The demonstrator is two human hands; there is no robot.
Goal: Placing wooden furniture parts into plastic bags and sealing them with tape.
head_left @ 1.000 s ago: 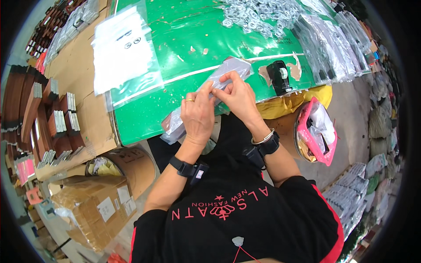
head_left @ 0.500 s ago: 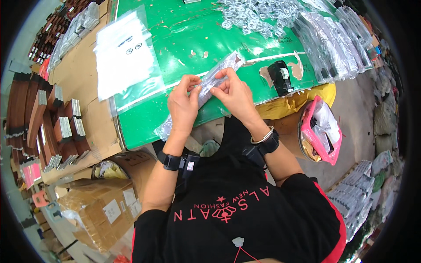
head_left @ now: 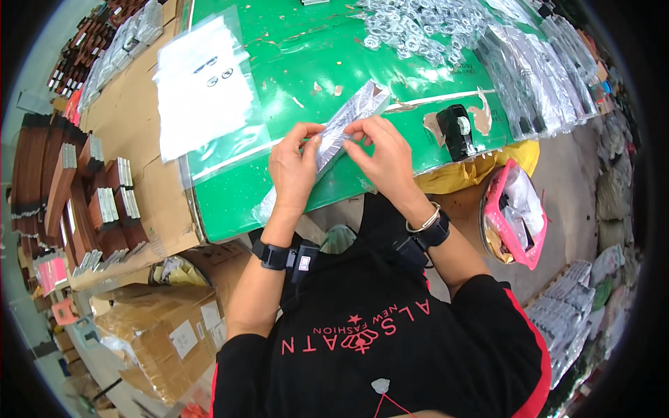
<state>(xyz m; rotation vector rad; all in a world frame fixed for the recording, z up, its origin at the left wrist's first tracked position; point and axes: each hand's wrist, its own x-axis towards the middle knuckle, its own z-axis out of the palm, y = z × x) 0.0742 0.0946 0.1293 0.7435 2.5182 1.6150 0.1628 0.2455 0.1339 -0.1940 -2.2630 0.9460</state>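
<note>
A long, narrow piece in a clear plastic bag (head_left: pixel 355 108) lies slantwise at the near side of the green tabletop (head_left: pixel 279 76). Its far end shows brownish through the film, while the wrinkled near end reaches the table's front edge. My left hand (head_left: pixel 294 167) is closed, thumb and fingertips pinching the bag's left side near its middle. Opposite it, my right hand (head_left: pixel 385 155) has thumb and index finger together on the bag's right side. To the right of that hand sits a black tape dispenser (head_left: pixel 456 136).
Flat clear bags (head_left: pixel 202 90) are stacked at the left. Clear plastic rings (head_left: pixel 418 28) are heaped at the back, beside bagged strips (head_left: pixel 523 83). Brown slats (head_left: pixel 77 202) stand on cardboard at far left. A pink-rimmed bin (head_left: pixel 533 244) is below the table's right side.
My right hand has shifted slightly right and down along the bag, and its fingers have changed their hold. The left hand keeps its pinch. The whole view has shifted a little.
</note>
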